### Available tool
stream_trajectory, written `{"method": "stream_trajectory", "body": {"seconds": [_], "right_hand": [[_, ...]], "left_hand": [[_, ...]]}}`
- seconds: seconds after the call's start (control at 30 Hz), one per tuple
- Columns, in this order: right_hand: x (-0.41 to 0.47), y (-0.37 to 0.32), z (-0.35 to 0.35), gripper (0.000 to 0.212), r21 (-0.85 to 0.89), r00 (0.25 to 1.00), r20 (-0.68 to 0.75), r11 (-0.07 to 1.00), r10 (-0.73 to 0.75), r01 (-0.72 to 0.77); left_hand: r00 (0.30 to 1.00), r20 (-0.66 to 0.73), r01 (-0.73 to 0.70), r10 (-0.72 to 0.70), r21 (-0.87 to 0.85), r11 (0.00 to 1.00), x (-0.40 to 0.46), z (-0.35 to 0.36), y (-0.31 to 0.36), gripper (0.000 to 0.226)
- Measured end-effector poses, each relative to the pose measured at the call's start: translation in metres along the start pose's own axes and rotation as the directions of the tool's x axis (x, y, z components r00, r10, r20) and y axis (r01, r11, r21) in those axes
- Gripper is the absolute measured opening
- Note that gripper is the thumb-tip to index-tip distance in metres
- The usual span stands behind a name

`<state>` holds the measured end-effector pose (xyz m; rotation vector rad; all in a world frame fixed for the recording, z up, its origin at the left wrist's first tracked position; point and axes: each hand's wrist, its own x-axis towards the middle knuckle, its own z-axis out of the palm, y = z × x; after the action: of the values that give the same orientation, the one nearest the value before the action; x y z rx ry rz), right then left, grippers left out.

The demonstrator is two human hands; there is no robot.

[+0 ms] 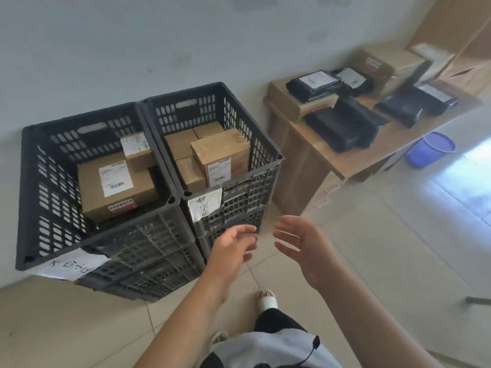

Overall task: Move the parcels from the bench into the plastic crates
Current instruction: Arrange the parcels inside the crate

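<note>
Hands empty: your left hand (233, 245) and right hand (305, 245) hang open, fingers loosely spread, in front of the right crate (255, 144). Cardboard parcels (220, 158) fill both it and the left crate (34, 187). Black bagged parcels (342, 126) lie along the desk (326, 155) top.

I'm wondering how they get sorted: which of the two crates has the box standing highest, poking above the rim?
The right crate: its front cardboard box rises above the rim, while the boxes in the left crate sit below it.
</note>
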<state>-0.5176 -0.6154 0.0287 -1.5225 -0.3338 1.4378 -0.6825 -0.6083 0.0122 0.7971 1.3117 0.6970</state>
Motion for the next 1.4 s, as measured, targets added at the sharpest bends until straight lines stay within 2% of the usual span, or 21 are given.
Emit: {"method": "stream_trajectory", "body": {"seconds": [0.1,0.23,0.53,0.7,1.0,1.17,1.4], "right_hand": [[-0.001,-0.008,-0.039,0.012,0.078,0.999,-0.051,0.997,-0.01,0.014],[0.011,-0.026,-0.088,0.013,0.127,0.999,-0.034,0.991,-0.031,0.036],[0.049,-0.1,-0.252,0.019,0.215,0.986,-0.081,0.964,-0.144,0.158],[0.072,-0.122,-0.32,0.019,0.281,0.98,-0.163,0.947,-0.111,0.154],[0.125,-0.163,-0.402,0.019,0.366,0.96,-0.277,0.921,-0.03,0.135],[0.179,-0.23,-0.437,0.02,0.349,0.939,-0.337,0.916,-0.073,0.196],[0.255,-0.336,-0.472,0.021,0.315,0.914,-0.392,0.918,-0.107,0.242]], "left_hand": [[0.999,0.048,-0.024,0.021,0.059,0.998,-0.005,0.038,0.004,0.018],[0.996,0.053,-0.083,0.077,0.125,0.989,0.003,0.097,0.015,0.017],[0.977,0.141,-0.182,0.159,0.171,0.968,0.032,0.286,0.021,0.019],[0.96,0.217,-0.229,0.178,0.235,0.945,0.041,0.353,0.018,0.018],[0.964,0.252,-0.151,0.087,0.249,0.957,0.108,0.46,0.04,0.021],[0.947,0.31,-0.162,0.081,0.247,0.955,0.178,0.53,0.071,0.022],[0.931,0.352,-0.18,0.101,0.197,0.964,0.271,0.618,0.148,0.02]]}}
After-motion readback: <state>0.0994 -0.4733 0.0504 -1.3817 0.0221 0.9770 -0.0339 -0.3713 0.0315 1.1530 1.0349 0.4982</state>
